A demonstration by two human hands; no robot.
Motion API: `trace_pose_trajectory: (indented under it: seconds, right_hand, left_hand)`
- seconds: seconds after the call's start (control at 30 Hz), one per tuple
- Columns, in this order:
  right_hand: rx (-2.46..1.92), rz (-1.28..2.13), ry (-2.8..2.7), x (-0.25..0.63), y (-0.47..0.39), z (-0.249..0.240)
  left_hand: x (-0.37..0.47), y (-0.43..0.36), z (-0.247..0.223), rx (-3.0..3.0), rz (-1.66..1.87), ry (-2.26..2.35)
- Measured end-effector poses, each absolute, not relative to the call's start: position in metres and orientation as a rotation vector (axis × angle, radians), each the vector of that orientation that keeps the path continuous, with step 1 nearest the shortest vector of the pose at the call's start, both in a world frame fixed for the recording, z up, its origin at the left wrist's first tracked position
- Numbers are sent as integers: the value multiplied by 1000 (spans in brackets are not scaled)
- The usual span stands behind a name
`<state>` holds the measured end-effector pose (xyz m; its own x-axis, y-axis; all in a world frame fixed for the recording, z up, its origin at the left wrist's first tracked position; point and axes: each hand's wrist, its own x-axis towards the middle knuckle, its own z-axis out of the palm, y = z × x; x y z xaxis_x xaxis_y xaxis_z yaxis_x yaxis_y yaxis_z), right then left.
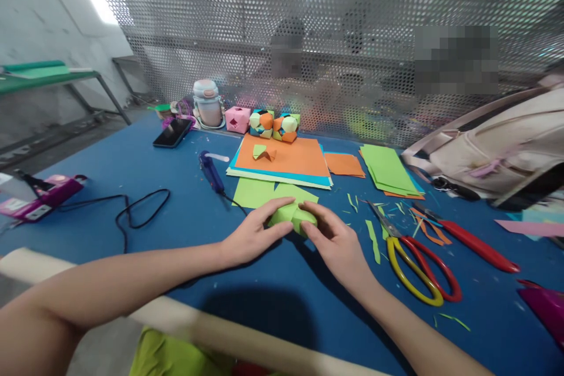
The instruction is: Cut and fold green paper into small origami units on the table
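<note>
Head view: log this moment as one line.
left hand: holding folded green paper | right hand: holding same piece | scissors: on blue table, right of hands

Toward the near edge of the blue table (185,273), the folded paper (285,212) is lime green. Along the far edge, one paper cube (244,120) is pink, while two paper models (266,120) are patched in orange, cream, blue and green. Nearer the middle, a sheet stack (297,155) layers orange over blue and pale green. Toward the right edge, the scissors (393,234) have one yellow handle and one red.
</note>
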<state>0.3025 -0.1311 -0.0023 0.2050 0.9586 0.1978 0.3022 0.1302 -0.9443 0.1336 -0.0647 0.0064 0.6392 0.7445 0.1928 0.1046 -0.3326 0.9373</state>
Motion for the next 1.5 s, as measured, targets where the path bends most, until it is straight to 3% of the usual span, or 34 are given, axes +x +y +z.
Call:
trace_pose_trajectory:
  seconds: [0.17, 0.63, 1.1, 1.5]
  right_hand:
    - [-1137, 901, -1060, 301, -126, -4]
    - [-1432, 792, -1223, 309, -128, 3]
    - [-1335, 759, -1265, 310, -128, 2]
    - [-1247, 1003, -1132, 305, -129, 3]
  left_hand:
    - [133, -63, 9, 1671, 795, 618]
    - [140, -61, 2, 1607, 854, 564]
    - [142, -58, -2, 1357, 721, 582]
    - [142, -62, 6, 1269, 770, 643]
